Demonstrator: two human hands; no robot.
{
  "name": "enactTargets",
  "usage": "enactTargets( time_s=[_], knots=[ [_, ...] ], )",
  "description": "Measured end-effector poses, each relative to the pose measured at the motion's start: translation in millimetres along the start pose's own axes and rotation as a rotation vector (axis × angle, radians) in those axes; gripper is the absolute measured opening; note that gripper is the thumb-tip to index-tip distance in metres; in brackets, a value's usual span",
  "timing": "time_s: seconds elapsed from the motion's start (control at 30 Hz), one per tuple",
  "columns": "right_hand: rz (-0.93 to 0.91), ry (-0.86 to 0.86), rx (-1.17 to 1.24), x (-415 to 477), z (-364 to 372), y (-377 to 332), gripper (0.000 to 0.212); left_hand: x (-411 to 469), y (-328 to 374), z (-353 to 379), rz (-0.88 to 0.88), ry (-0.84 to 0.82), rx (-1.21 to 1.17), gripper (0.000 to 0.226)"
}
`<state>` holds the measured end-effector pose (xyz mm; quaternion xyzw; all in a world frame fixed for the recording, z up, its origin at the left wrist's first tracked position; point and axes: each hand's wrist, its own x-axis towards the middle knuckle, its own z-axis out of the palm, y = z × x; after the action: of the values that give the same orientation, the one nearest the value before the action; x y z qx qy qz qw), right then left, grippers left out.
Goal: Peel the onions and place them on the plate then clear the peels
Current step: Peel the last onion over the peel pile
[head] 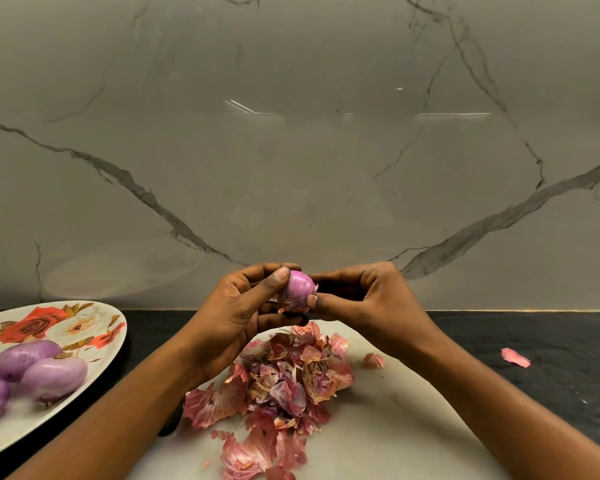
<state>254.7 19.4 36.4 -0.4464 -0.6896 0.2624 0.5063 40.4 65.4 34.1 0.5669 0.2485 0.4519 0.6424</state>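
Above the white board [378, 420], both hands [243, 306] grip an onion [298, 289].

Glossy marble wall [291, 150], papery peels [284, 379]

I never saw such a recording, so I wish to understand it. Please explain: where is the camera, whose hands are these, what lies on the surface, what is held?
There is no machine: a camera worn on a person's head looks down at their bare hands. The left hand grips a small purple onion; the right hand pinches its tip. Below them, a heap of dry reddish peels lies on a white board. On the left, an oval flowered plate holds three peeled purple onions.
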Motion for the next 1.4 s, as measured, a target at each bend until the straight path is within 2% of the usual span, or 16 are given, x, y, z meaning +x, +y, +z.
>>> enactTargets(
  time_s=[0.9, 1.4],
  knots=[
    [-0.049, 0.023, -0.042, -1.1, 0.8, 1.5, 0.037, 3.1, -2.9, -5.4, 0.018, -0.013, -0.015, 0.036],
    [-0.022, 0.102, -0.092, 1.5, -0.5, 4.9, 0.029, 2.9, -3.6, -5.7, 0.017, -0.02, -0.032, 0.04]
  ],
)
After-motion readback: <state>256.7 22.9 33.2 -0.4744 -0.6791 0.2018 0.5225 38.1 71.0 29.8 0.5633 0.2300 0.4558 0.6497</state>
